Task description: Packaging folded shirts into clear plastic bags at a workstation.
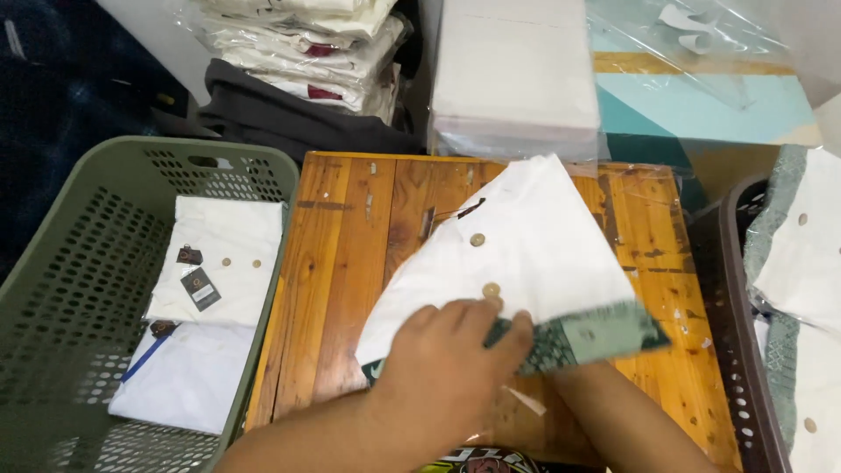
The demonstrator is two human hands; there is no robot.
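On the wooden table (350, 263), left hand (447, 368) pressing folded white shirt (526, 245), right hand hidden beneath it, grip unclear.

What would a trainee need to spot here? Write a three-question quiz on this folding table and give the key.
1. True or false: the green basket at the left edge of the wooden table holds bagged white garments.
2. What trims the lower edge of the white shirt on the table: A) red piping, B) a green patterned band, C) black lace?
3. Which hand lies on top of the shirt, near its lower button?

Key
1. True: two flat white packs lie in it.
2. B, the green patterned band.
3. The left hand; the right hand is hidden under the shirt, only its forearm shows.
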